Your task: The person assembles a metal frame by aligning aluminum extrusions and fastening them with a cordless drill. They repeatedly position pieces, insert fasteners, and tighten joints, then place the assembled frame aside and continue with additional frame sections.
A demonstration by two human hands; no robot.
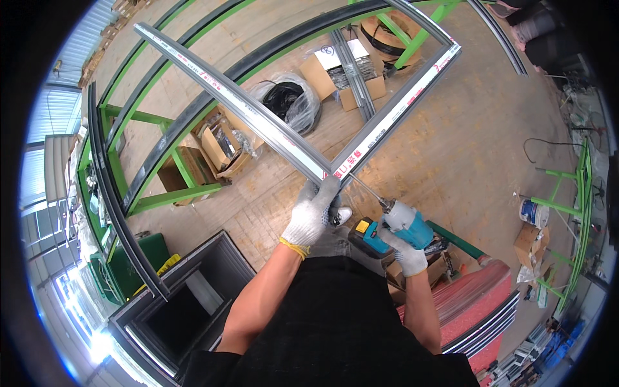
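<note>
Nearest, a black shirt and two bare forearms. To the left, a stack of dark frames; to the right, a red-covered stack. Next, in a white glove, the right hand, fingers wrapped around a teal power drill. Slightly farther, the left hand, gloved too, fingers closed over the near corner of a grey frame. From the drill, a thin bit toward that corner; hard to tell whether in contact. Beyond, under the frame's long left bar, a green rack; on the floor, open cardboard boxes and a black coil in clear plastic. Farthest, a pale corrugated wall.
</note>
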